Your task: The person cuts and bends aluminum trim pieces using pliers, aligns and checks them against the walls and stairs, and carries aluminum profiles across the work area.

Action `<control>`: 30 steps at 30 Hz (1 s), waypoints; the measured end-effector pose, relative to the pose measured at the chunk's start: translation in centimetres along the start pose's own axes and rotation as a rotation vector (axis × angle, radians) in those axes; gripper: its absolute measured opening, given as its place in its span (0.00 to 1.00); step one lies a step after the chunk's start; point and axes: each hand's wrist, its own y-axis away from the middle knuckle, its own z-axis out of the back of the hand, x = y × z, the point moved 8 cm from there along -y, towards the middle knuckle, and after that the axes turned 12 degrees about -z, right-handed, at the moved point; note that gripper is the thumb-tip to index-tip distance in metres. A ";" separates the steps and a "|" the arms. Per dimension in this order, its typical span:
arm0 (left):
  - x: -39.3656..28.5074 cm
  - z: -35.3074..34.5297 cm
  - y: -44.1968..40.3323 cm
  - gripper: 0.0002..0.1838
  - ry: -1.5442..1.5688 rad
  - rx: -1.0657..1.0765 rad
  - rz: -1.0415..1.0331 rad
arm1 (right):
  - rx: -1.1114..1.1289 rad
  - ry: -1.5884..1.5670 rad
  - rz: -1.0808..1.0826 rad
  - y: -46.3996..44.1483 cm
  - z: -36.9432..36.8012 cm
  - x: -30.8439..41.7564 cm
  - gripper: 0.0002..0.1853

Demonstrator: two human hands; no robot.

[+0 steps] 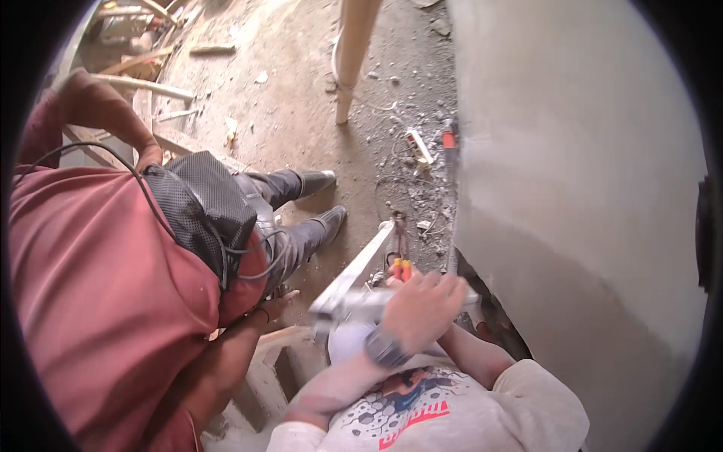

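Observation:
My left hand [428,305], with a dark watch on its wrist, lies palm down over a pale metal piece [346,305]. Its fingers are smeared by motion, so their grip is unclear. The right forearm [474,354] reaches in from the right, and its hand is mostly hidden beneath my left hand. Pliers [403,267] with orange and yellow handles stick out just beyond my hands, jaws pointing away from me. What holds the handles is hidden. Beside the pliers, a narrow white metal leg [369,260] slants up toward their jaws.
At the left stands a person in a red shirt [113,286] with a black mesh bag [207,203]; one hand is low near the wooden frame. A wooden post [354,60], a power strip [419,146], cables and rubble lie ahead. A plastered wall [580,151] borders the right.

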 end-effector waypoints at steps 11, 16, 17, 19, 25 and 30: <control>-14.6 -13.4 -12.0 0.18 -0.403 0.063 -0.756 | -0.502 -0.038 0.335 9.5 15.3 4.4 0.21; -14.8 -15.5 -10.8 0.28 -0.184 0.135 -0.812 | -0.639 0.004 0.403 11.3 17.0 4.3 0.20; -14.9 -15.7 -10.4 0.28 -0.196 0.117 -0.834 | -0.660 0.028 0.412 11.5 16.9 4.1 0.20; -15.1 -15.1 -9.9 0.29 -0.144 0.118 -0.847 | -0.707 0.101 0.432 12.1 16.3 4.1 0.19; -15.0 -12.7 -7.2 0.29 0.378 0.133 -0.760 | -0.970 0.503 0.514 14.9 14.0 3.9 0.18; -13.0 -3.5 -4.6 0.22 0.489 -0.280 -0.526 | -1.318 0.874 0.647 18.9 12.7 5.3 0.17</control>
